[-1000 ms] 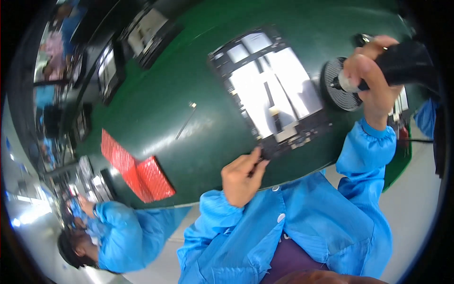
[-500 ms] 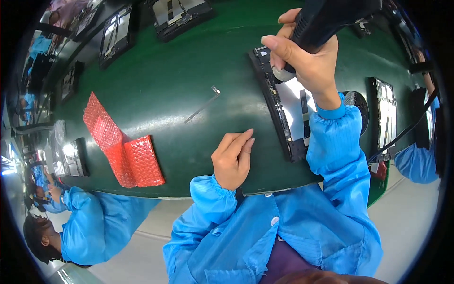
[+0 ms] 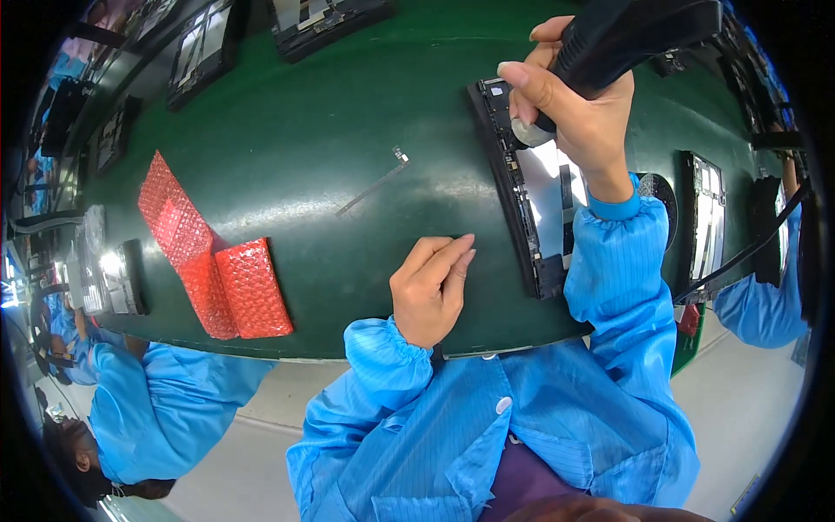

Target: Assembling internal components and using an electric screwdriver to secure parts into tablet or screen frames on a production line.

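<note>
My right hand (image 3: 584, 122) is wrapped round a black hand tool (image 3: 600, 48) with a thick ribbed body; its exact kind does not show. A pale round piece (image 3: 531, 133) under my fingers lies over the far part of an opened flat electronic device (image 3: 537, 204). The device has a black frame, circuit parts along its left edge and a shiny silver middle, partly covered by my hand and sleeve. My left hand (image 3: 426, 291) rests by the table's near edge, fingers drawn together, with nothing visible in them. A thin flex cable (image 3: 374, 184) with a small connector lies beyond it.
Red bubble wrap (image 3: 252, 287) lies on the green table (image 3: 304, 113) at left. Similar opened devices stand at the far side (image 3: 326, 22) and at right (image 3: 704, 209). A black round mesh object (image 3: 657, 196) sits beside my right sleeve. A black cable (image 3: 757, 239) runs at right. Another person's blue sleeve (image 3: 174, 409) is at left.
The view has shifted slightly, so the bubble wrap sits further left and the device further right. My right hand keeps its hold on the black tool; my left hand looks much the same.
</note>
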Demonstrator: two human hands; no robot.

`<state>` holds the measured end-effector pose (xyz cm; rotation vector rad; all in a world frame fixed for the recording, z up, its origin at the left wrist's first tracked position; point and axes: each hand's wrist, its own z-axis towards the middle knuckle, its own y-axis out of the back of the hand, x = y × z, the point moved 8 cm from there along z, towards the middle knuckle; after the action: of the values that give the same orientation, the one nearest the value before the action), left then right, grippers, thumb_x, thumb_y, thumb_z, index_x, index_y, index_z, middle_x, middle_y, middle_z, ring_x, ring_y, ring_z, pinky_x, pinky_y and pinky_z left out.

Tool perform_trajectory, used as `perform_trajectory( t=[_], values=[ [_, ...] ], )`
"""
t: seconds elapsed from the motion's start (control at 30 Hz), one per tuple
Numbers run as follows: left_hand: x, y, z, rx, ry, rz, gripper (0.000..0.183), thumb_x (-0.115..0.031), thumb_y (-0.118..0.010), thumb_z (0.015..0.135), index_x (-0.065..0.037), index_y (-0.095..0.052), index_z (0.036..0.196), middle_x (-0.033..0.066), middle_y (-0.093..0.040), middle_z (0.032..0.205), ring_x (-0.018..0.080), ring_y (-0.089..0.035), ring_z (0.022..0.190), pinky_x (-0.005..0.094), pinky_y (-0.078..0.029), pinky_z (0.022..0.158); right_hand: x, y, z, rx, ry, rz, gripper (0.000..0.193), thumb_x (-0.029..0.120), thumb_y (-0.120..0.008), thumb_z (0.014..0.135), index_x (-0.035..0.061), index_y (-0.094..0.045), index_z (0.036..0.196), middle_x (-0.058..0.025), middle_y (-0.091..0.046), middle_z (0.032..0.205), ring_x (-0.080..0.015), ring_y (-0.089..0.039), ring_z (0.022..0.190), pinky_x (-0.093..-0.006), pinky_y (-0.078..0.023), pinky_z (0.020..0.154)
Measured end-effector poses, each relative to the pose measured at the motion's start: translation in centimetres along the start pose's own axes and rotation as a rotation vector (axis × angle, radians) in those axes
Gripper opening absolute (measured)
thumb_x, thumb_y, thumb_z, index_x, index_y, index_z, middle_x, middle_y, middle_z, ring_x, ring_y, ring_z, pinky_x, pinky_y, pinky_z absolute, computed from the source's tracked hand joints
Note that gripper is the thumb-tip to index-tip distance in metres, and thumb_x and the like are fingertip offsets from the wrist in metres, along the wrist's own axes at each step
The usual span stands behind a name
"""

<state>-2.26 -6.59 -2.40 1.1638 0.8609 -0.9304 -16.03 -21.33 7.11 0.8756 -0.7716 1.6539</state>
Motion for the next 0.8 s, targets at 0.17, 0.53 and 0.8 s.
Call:
perform_trajectory(
  t=[0.17,0.53,0.8],
  values=[
    [-0.1,0.0,0.0,0.005,0.002,0.003,0.016,0.001,-0.064,0.078,0.000,-0.066,0.094,0.0109,-0.061,0.082,0.0208,-0.060,0.065,0.0270,-0.047,0.056,-0.2,-0.1,-0.1,0.012,-0.003,-0.001,0.032,-0.005,-0.067,0.076,-0.0041,-0.047,0.100,-0.0071,-0.055,0.059,-0.0128,-0.053,0.047,-0.0249,-0.043,0.046],
    [1.5,-0.1,-0.6,0.010,0.169,-0.183,0.016,0.007,-0.055,0.083,0.003,-0.062,0.096,0.0131,-0.065,0.092,0.0150,-0.064,0.069,0.0229,-0.050,0.056,0.0,-0.6,-0.8,0.021,0.011,-0.068,0.030,-0.004,-0.069,0.075,-0.0007,-0.050,0.098,-0.0067,-0.057,0.061,-0.0116,-0.055,0.050,-0.0225,-0.044,0.046],
    [0.3,-0.2,-0.2,0.021,0.003,-0.089,0.019,0.010,-0.047,0.084,0.004,-0.062,0.095,0.0164,-0.062,0.103,0.0194,-0.065,0.079,0.0262,-0.054,0.059,-0.2,0.3,-1.2,-0.095,-0.059,-0.098,0.029,-0.004,-0.068,0.074,-0.0024,-0.050,0.097,-0.0050,-0.058,0.063,-0.0112,-0.056,0.050,-0.0227,-0.044,0.047]
  ],
)
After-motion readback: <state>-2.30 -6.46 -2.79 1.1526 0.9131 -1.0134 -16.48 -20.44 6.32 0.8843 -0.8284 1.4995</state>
